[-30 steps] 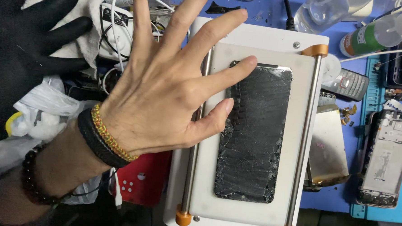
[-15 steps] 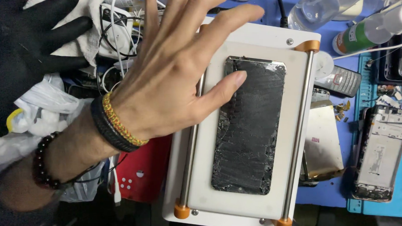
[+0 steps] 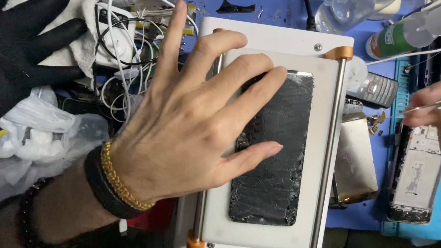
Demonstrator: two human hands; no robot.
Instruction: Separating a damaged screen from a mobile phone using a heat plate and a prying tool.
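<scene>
Your left hand (image 3: 181, 135), five fingers spread, rests on one cracked phone screen (image 3: 274, 151) atop the white heating plate (image 3: 276, 47); right hand (image 3: 435, 112) pinches one thin tool (image 3: 428, 106) right of it.

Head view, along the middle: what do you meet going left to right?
Clear plastic bag → left hand → cracked black phone screen → metal rail → opened phone body, with the right hand holding tweezers.

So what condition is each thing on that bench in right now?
Left hand: open, fingers spread, over the plate and panel.
Right hand: pinching a thin metal tool.
Black phone panel: badly cracked, lying flat on the plate.
White plate: flat, panel on it.
Phone frame: opened, insides showing.
Black glove: lying spread out.
White cables: tangled.
</scene>
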